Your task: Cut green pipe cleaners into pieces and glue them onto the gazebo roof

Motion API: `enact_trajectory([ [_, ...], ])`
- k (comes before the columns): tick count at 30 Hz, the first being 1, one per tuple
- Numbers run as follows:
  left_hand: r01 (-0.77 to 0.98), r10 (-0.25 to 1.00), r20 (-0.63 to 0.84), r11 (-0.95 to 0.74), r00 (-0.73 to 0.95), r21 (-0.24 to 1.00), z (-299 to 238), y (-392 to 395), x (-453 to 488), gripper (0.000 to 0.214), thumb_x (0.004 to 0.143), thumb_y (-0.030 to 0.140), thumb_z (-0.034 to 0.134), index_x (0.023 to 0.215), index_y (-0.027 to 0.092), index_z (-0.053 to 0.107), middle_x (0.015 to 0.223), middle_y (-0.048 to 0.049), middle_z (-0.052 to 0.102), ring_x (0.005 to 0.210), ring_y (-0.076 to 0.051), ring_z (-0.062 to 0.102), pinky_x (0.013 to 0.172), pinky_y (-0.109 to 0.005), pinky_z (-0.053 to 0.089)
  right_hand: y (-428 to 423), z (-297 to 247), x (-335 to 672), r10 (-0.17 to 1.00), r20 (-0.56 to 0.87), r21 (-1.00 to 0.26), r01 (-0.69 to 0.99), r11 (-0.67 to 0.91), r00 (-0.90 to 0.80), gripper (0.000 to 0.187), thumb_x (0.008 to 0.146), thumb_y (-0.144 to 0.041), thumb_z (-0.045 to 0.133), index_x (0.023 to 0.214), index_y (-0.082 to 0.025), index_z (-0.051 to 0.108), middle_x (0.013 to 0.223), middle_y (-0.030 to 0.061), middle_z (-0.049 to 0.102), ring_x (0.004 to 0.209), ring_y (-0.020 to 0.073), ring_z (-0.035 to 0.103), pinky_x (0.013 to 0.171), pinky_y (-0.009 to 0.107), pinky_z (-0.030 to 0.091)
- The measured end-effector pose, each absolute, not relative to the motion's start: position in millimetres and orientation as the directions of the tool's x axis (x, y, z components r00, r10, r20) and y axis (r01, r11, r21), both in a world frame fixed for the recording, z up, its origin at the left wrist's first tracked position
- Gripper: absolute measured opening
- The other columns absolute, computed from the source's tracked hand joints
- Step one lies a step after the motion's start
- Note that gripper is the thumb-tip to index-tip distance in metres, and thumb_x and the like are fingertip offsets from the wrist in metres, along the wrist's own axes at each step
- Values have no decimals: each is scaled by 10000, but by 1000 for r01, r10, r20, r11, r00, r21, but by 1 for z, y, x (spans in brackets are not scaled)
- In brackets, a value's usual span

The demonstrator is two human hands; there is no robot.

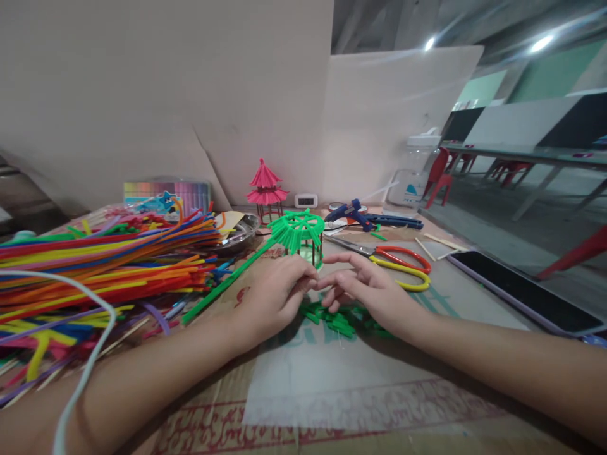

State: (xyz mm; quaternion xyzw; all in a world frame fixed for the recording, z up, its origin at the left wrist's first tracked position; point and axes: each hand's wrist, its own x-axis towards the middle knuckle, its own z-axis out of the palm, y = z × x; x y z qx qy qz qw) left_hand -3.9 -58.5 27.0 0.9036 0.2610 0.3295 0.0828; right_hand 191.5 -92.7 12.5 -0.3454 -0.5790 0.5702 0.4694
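My left hand [277, 287] is closed, its fingers curled against the thumb; whatever it may pinch is hidden. Facing it, my right hand [372, 289] has its fingers bent and spread apart, the tips close to my left fingertips. Under and between both hands lies a pile of short green pipe cleaner pieces [339, 321]. Just behind my hands stands a small green pavilion model [298, 229], with a ring of green strips on top and thin brown posts. A bundle of long green pipe cleaners [222, 284] slants down to the left from beside it.
Bundles of coloured pipe cleaners [118, 253] cover the left. Scissors [403, 262], a blue glue gun [351, 215] and a phone [521, 291] lie to the right. A finished-looking pink pagoda model [268, 183], a small digital clock [306, 201] and a clear bottle [412, 177] stand behind.
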Motion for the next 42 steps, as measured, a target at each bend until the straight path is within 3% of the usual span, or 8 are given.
enact_trajectory([
  [5, 426, 623, 474, -777, 622, 463, 26, -56, -2, 266, 966, 213, 380, 759, 167, 541, 756, -14, 571, 756, -142, 538, 721, -255, 423, -85, 16, 203, 922, 291, -946, 69, 318, -257, 240, 907, -331, 517, 1109, -202, 537, 892, 43, 680, 722, 137, 647, 659, 291, 540],
  [10, 368, 687, 408, -691, 601, 621, 24, -52, 1, 138, 905, 217, 536, 847, 181, 655, 862, -7, 676, 831, -133, 604, 788, -246, 446, -80, 9, 209, 853, 436, -735, 433, 522, -287, 224, 897, -282, 538, 1095, -209, 616, 893, 43, 675, 802, 164, 632, 678, 290, 510],
  [16, 355, 800, 280, -510, 530, 784, 25, -53, 3, 72, 798, 201, 658, 736, 169, 675, 776, 9, 688, 743, -120, 611, 715, -222, 460, -83, 0, 206, 790, 461, -659, 441, 610, -405, 256, 907, -263, 536, 1152, -212, 590, 872, 31, 671, 758, 148, 625, 671, 275, 509],
  [29, 263, 836, 70, -249, 544, 932, 20, -52, 7, 176, 744, 331, 677, 745, 157, 696, 704, 8, 654, 675, -125, 563, 635, -230, 400, -81, 3, 202, 580, 677, -456, 361, 813, -453, 160, 895, -215, 582, 1040, -209, 652, 890, 38, 689, 788, 131, 631, 697, 250, 504],
  [33, 258, 819, 77, -266, 568, 929, 20, -52, 7, 256, 770, 393, 650, 849, 160, 722, 787, -20, 691, 734, -150, 593, 666, -244, 428, -79, 5, 203, 589, 709, -471, 363, 804, -387, 110, 896, -189, 564, 918, -206, 670, 803, 28, 688, 733, 130, 631, 663, 246, 496],
  [38, 310, 812, 149, -375, 564, 874, 25, -51, 4, 375, 895, 455, 487, 912, 156, 713, 890, -63, 713, 816, -177, 635, 723, -269, 470, -79, 10, 206, 754, 593, -639, 405, 654, -282, 109, 879, -194, 567, 822, -202, 660, 761, 6, 690, 695, 128, 626, 643, 240, 485],
  [40, 363, 789, 202, -473, 580, 803, 28, -47, -2, 377, 916, 440, 459, 857, 157, 702, 858, -58, 709, 796, -165, 633, 721, -260, 466, -78, 11, 208, 821, 508, -710, 413, 570, -260, 150, 894, -205, 524, 802, -201, 643, 741, 1, 678, 677, 127, 621, 634, 243, 484],
  [42, 449, 720, 284, -641, 633, 623, 29, -39, -10, 366, 911, 419, 475, 760, 163, 689, 750, -35, 683, 723, -147, 602, 689, -249, 439, -77, 12, 211, 873, 426, -789, 376, 486, -235, 176, 910, -234, 482, 818, -199, 627, 745, 1, 676, 656, 123, 617, 627, 248, 490],
])
